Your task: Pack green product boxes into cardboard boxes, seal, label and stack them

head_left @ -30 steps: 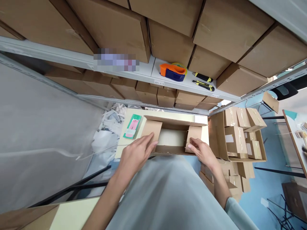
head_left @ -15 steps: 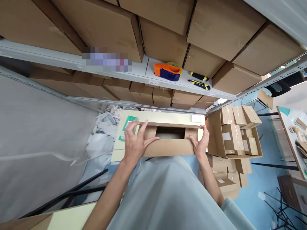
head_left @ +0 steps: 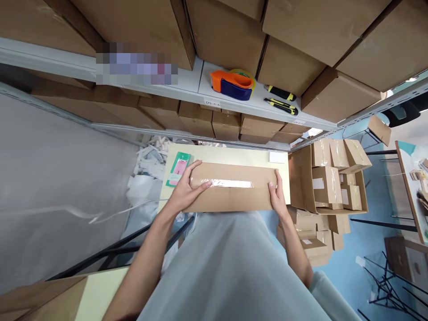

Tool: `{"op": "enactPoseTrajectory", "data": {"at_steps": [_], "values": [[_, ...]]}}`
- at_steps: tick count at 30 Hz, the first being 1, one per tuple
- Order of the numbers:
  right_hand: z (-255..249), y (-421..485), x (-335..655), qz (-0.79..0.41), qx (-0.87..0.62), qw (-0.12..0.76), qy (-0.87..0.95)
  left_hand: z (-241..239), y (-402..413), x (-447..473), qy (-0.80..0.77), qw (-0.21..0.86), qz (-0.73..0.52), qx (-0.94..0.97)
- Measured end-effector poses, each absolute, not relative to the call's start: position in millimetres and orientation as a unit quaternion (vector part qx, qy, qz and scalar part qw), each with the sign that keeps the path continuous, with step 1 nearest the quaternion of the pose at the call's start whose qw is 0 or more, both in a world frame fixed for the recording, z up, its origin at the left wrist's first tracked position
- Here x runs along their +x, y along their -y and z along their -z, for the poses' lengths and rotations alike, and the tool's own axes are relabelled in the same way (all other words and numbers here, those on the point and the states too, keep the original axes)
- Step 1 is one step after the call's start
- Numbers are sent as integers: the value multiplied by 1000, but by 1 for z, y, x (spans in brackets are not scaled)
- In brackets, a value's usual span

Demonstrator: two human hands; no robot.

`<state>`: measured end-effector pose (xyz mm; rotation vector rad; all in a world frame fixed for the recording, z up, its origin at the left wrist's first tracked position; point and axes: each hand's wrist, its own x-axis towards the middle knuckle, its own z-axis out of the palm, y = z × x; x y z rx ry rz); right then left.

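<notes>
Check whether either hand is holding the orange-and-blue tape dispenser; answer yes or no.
No, the tape dispenser lies on the shelf, while the left hand and right hand hold the cardboard box.

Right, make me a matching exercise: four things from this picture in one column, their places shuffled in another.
Things
1. Long brown cardboard box
2. Orange-and-blue plastic tape dispenser
3. Flat green-and-pink rectangular packet
4. Small flat white rectangular slip

Places
A. On the light-grey metal shelf
B. At the far right corner of the pale yellow rectangular table
C. Held between the left hand and right hand
D. Near the table's left end

Pairs: 1-C, 2-A, 3-D, 4-B
</notes>
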<state>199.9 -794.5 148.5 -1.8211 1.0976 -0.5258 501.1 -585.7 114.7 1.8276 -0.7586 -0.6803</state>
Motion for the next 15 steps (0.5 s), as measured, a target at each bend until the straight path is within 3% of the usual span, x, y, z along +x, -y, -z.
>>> {"op": "enactPoseTrajectory", "data": {"at_steps": [8, 15], "values": [[-167, 811, 196, 155, -747, 446, -469, -104, 597, 481, 276, 551, 282, 735], [-176, 820, 188, 61, -807, 326, -488, -101, 604, 477, 262, 554, 287, 736]]}}
